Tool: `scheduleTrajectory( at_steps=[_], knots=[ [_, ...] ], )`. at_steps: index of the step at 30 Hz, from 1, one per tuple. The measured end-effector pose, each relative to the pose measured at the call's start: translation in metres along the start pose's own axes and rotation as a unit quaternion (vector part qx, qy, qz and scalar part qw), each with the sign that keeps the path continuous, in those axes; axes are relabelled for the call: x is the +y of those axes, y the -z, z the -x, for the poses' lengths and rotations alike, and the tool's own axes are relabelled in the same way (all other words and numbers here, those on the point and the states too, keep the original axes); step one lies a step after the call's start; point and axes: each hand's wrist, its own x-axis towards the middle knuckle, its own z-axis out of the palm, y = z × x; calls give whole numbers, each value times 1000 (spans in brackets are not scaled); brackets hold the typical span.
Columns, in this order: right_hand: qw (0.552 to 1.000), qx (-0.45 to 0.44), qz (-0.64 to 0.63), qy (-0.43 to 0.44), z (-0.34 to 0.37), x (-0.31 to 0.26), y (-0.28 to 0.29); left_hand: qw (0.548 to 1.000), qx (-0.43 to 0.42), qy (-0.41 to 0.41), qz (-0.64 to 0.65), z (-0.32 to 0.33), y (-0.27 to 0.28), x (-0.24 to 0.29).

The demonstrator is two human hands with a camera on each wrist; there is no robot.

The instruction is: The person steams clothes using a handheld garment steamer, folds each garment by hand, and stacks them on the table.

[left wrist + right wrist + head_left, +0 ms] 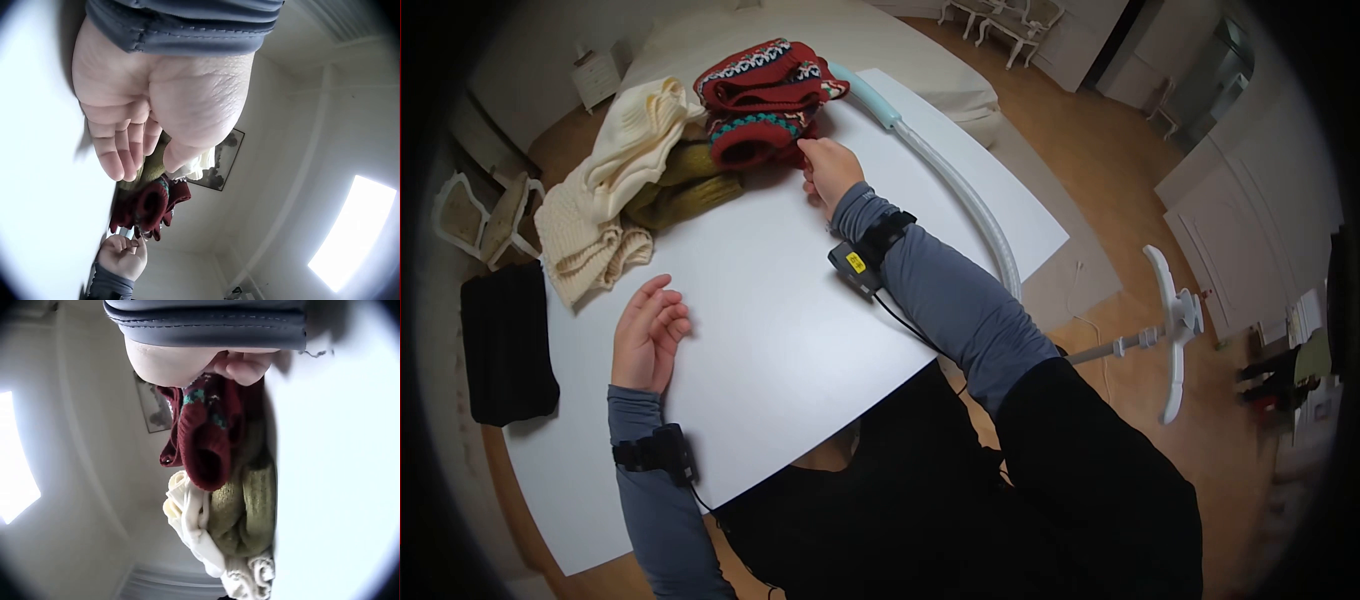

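Note:
A folded red patterned sweater (765,95) lies at the table's far side, partly on an olive knit garment (690,190), with cream knitwear (625,160) to the left. My right hand (830,172) is at the red sweater's right lower edge, fingers curled, and pinches its cloth; the fingertips are partly hidden in the right wrist view, where the sweater's rolled opening (206,453) shows. My left hand (652,335) rests on its side near the table's left part, fingers loosely bent and holding nothing. The left wrist view shows its palm (162,94) beside the white surface.
A black folded cloth (508,345) lies at the table's left edge. A pale tube (960,180) curves along the right side of the white table (770,330). A stand with a white crosspiece (1168,335) is at the right. Behind the table is a covered bed (920,65).

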Motion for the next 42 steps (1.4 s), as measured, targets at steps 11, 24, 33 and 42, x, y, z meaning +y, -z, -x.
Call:
scheduleTrajectory(
  at_steps=[11,24,33,42],
  knots=[
    [997,-38,37,50,-5,12,0,997,43,-10,-63,1,8,0],
    [969,-92,181,143,-34,33,14,996,37,-8,-85,2,1,4],
    [953,-94,240,162,-30,34,9,995,36,-12,-93,4,-1,4],
    [950,-89,252,161,-23,36,2,994,40,-20,-96,2,7,0]
  ],
)
